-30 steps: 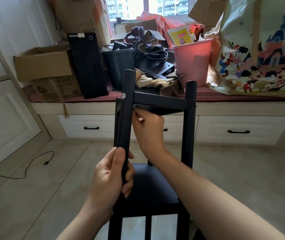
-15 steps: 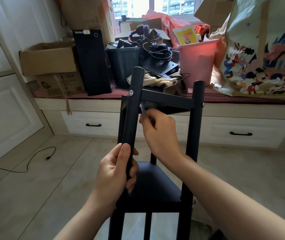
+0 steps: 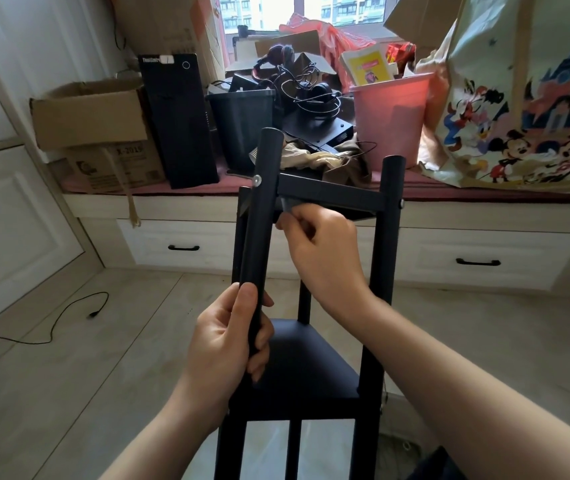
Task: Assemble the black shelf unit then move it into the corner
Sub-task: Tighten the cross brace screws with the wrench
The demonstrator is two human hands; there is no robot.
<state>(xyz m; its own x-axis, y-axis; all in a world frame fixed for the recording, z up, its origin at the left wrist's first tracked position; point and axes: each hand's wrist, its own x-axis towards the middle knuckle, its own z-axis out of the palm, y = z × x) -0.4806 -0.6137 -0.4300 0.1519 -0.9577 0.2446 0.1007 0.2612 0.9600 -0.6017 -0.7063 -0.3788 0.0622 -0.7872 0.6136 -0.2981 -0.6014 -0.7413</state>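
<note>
Floor (image 3: 86, 393): tiled, cable (image 3: 68, 313) laid | window bench (image 3: 449, 192): cluttered with boxes (image 3: 93, 116) | shelf unit (image 3: 311, 368): post gripped by left hand (image 3: 228, 344); small tool pinched by right hand (image 3: 321, 251) fingers.

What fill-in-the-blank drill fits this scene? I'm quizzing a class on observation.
1. The left hand grips a black ____ of the shelf unit.
2. The right hand works just under the ____ shelf.
3. The bin on the window seat is ____.

Missing: post; top; pink
</note>
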